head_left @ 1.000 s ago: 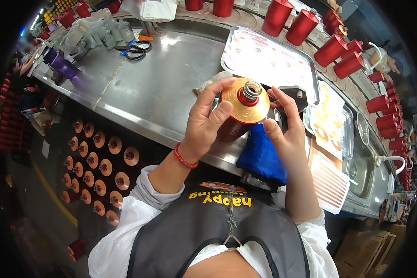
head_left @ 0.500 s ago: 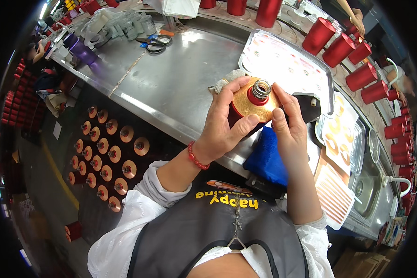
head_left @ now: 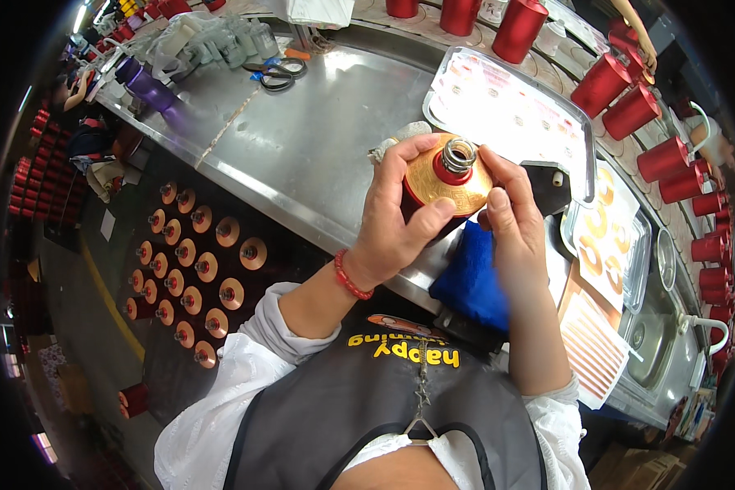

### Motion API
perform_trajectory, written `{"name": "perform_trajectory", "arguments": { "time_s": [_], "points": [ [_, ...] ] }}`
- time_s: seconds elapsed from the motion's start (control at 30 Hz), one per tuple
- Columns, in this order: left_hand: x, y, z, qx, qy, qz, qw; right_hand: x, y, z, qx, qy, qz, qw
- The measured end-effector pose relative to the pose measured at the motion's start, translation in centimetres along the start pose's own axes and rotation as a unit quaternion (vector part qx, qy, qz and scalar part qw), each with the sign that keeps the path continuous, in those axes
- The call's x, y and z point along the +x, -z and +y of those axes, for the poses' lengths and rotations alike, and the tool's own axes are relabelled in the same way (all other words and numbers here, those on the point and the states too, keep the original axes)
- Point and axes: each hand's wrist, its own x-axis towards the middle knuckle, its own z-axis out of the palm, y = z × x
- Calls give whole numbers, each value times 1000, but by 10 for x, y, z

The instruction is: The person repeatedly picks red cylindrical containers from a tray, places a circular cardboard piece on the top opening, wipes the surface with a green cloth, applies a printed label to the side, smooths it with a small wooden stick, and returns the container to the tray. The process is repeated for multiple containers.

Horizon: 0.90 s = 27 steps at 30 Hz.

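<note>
Over the metal table's front edge I hold a red bottle with a gold ring-shaped label (head_left: 423, 181) on its shoulder and a bare, clear glass neck (head_left: 459, 153). My left hand (head_left: 390, 219) is closed round its near left side, with the thumb lying on the gold ring. Against its right side, my right hand (head_left: 521, 220) is curled, index fingertip on the shoulder and thumb bent close to the ring's edge. The bottle's lower body is hidden by my hands. A blue cloth-like bundle (head_left: 472, 278) lies just below it, and a crumpled pale cloth (head_left: 400, 140) behind.
Behind my hands lies a shiny tray with a label sheet (head_left: 498, 98). Gold ring labels (head_left: 600, 224) and a striped strip sheet (head_left: 590, 357) are at right, near a sink (head_left: 652, 351). Scissors (head_left: 278, 75) rest at the back. Several red bottles (head_left: 603, 84) line a conveyor; more stand at lower left.
My right thumb has drawn in and bent near the gold ring's edge. The left hand's grip looks the same. Red bottles on the conveyor have shifted rightward.
</note>
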Motion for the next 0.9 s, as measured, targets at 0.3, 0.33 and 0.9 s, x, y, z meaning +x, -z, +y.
{"name": "perform_trajectory", "arguments": {
  "time_s": [0.3, 0.33, 0.9],
  "points": [
    [1, 1, 1, -50, 4, -22, 999, 2, 2, 2, -35, 29, -8, 999],
    [1, 1, 1, -46, 2, -22, 999, 1, 2, 0, -6, -1, -5, 1000],
    [-18, 27, 3, 400, -289, 11, 870, 6, -3, 0, -122, 51, -8, 991]
  ]
}}
